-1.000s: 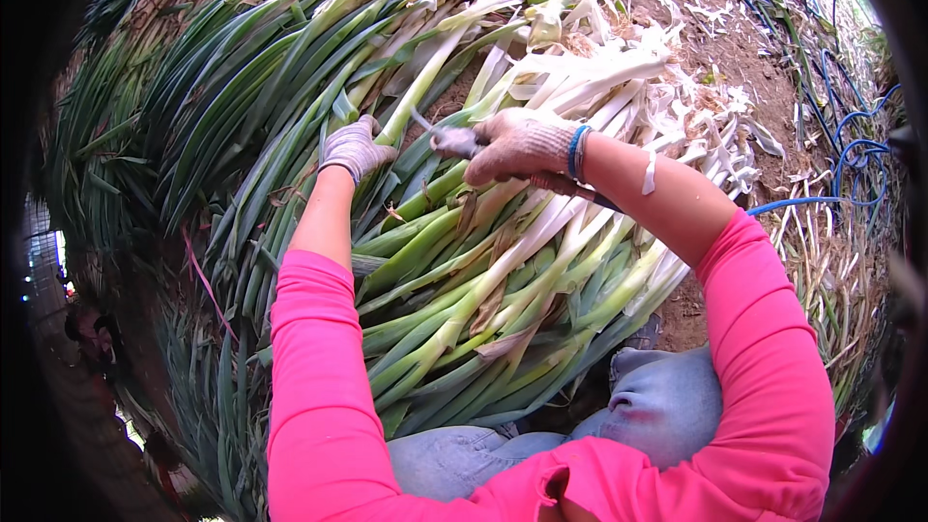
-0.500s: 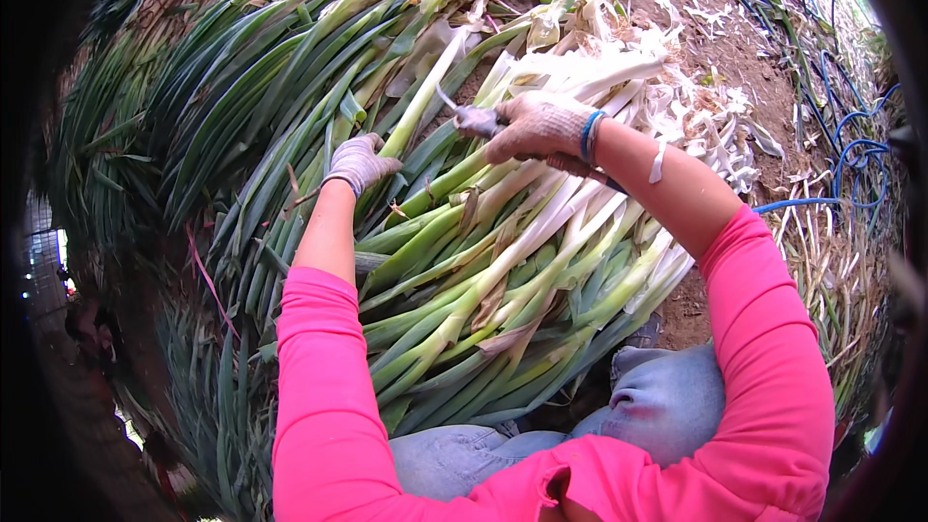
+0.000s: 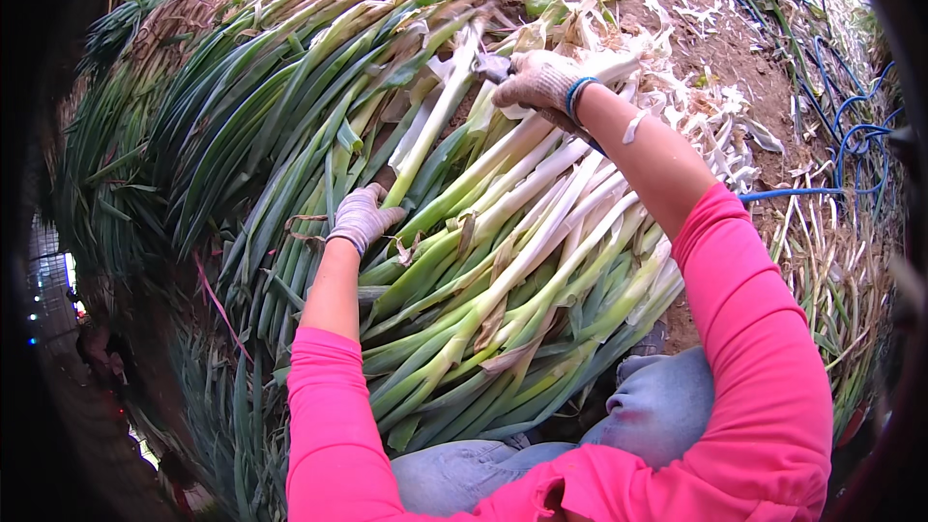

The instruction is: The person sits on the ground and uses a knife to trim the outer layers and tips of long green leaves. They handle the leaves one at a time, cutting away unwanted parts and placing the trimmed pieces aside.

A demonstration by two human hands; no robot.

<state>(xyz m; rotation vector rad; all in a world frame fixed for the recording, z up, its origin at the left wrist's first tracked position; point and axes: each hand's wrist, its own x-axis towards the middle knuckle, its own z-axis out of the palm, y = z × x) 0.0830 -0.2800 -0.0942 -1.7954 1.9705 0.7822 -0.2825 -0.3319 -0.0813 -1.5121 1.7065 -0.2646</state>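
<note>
My left hand [image 3: 363,217], in a pale knit glove, is closed round the green part of a long green onion [image 3: 437,114], whose white end points up and away. Above and to the right, my right hand [image 3: 541,83], in a soiled glove with a blue cuff, grips a grey air blow gun [image 3: 493,68]. Its head is beside the onion's white end; whether they touch I cannot tell. Below both hands lies a heap of stripped green onions [image 3: 512,280], white ends to the right.
A pile of untrimmed green onions [image 3: 232,126] fills the left. White peelings [image 3: 710,126] are strewn over brown soil [image 3: 706,43]. A blue hose [image 3: 797,192] runs from behind my right arm to coils at the far right. My jeans-clad knee [image 3: 657,401] is close to the heap.
My left hand has come slightly nearer, still holding the onion. The blow gun in my right hand has moved up and right, to the onion's white end, where loose skin now shows beside the stalk.
</note>
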